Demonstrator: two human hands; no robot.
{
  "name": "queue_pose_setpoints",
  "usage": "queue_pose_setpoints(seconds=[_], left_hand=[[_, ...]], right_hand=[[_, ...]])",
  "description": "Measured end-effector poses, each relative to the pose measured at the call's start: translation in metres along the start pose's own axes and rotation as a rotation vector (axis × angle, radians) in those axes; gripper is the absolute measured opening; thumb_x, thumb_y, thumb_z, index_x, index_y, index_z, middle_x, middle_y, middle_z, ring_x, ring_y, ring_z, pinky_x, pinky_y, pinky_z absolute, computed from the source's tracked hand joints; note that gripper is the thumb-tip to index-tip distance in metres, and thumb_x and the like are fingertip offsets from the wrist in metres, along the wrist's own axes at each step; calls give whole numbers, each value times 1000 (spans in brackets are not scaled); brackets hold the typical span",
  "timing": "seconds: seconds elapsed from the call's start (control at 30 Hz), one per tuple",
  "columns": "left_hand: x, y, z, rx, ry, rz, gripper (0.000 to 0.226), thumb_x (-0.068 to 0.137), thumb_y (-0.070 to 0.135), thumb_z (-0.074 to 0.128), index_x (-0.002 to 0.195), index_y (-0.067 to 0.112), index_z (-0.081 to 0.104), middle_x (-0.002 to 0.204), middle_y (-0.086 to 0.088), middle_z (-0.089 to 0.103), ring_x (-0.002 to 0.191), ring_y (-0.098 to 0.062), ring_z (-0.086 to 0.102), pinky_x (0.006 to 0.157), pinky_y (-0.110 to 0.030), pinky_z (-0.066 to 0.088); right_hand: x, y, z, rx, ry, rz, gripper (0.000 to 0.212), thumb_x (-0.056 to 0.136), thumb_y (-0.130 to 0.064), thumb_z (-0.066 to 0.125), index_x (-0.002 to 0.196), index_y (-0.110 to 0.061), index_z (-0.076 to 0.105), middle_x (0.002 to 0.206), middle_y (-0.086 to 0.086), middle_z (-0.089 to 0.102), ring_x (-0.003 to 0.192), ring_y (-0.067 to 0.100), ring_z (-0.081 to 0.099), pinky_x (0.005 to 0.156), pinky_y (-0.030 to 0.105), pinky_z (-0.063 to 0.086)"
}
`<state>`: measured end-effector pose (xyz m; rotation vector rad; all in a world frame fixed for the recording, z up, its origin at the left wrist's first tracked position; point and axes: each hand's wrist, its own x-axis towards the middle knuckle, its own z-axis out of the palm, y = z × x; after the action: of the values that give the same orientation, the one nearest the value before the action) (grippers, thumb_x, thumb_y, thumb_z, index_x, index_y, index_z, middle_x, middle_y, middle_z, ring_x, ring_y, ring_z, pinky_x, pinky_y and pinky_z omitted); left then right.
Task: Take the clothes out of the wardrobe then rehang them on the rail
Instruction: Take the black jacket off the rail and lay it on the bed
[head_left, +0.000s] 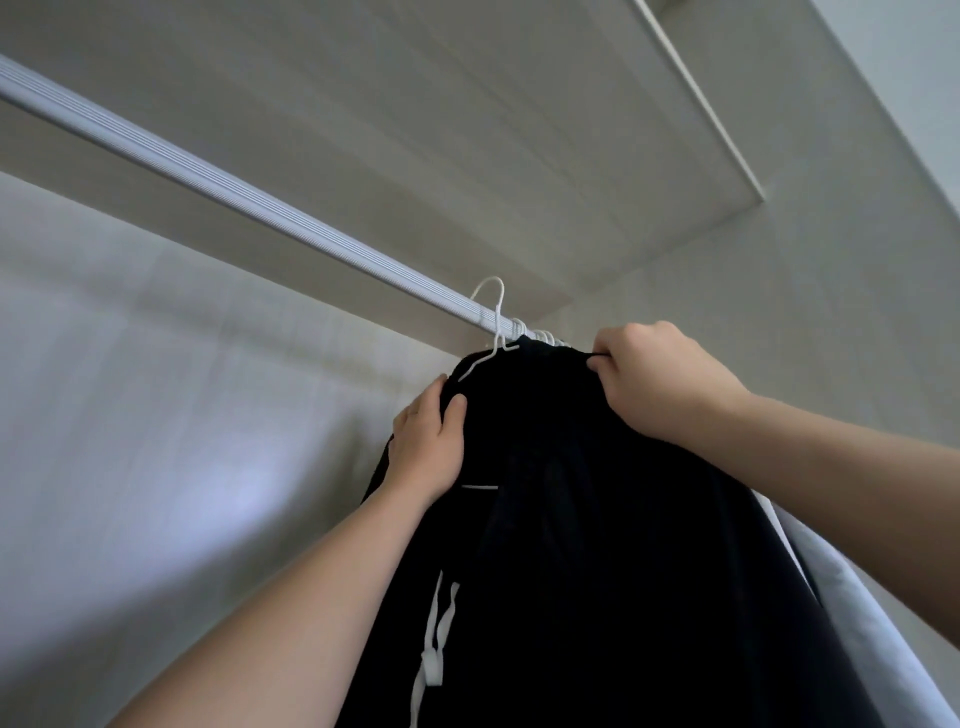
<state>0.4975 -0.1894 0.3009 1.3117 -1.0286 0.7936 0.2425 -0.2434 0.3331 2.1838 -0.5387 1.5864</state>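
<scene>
A white ribbed rail (234, 189) runs from the upper left down to the right inside the wardrobe. A black garment (597, 519) hangs from a white wire hanger (493, 322) whose hook sits at the rail. My left hand (428, 441) grips the garment's left shoulder, thumb on the front. My right hand (660, 384) pinches the black fabric at the right shoulder, close to the rail. Several more white hanger hooks (543, 335) are bunched on the rail behind the garment. White drawstrings (436, 639) dangle down its front.
The wardrobe's pale back wall (156, 389) fills the left. A shelf underside (467, 104) is close above the rail. A white garment (852, 597) hangs at the right behind the black one. The side wall (831, 260) stands at the right.
</scene>
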Motion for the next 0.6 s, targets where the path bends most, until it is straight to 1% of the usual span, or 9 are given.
queue_pose_setpoints(seconds=[0.07,0.17,0.3,0.37,0.5,0.6], left_hand=[[1,11,-5,-12,40,15,50,102,45,32,150,31,37,151,3,44,144,-23,28,117,-48,25],[-1,28,-9,-28,67,64,46,102,43,32,146,33,42,147,5,47,140,-23,34,115,-49,29],[-14,38,-5,-48,62,160,56,92,54,24,139,35,49,138,10,55,134,-19,42,111,-49,35],[-22,44,1,-61,72,191,55,92,54,23,136,37,51,134,12,57,132,-17,45,109,-49,37],[-47,68,18,-54,95,222,54,94,50,25,137,31,51,132,6,59,129,-21,46,109,-49,35],[-72,92,34,-85,126,263,52,95,47,29,134,24,55,126,1,62,125,-25,49,106,-51,37]], right_hand=[[1,1,-4,29,46,-8,25,99,-30,43,92,-12,58,85,13,54,82,40,55,71,41,49],[-6,8,-10,39,94,-27,24,98,-31,43,92,-15,58,86,14,59,82,41,56,69,42,49],[-33,29,-18,44,129,-29,23,98,-34,42,90,-19,57,80,10,60,78,39,57,68,42,51],[-49,41,-25,41,147,-33,23,98,-35,42,87,-19,55,75,9,61,73,38,57,67,44,52],[-81,67,-44,59,173,-39,24,96,-37,40,86,-21,54,69,6,60,69,36,56,63,43,51],[-107,87,-64,65,177,-28,23,96,-36,42,89,-21,58,71,5,63,72,36,57,65,43,50]])
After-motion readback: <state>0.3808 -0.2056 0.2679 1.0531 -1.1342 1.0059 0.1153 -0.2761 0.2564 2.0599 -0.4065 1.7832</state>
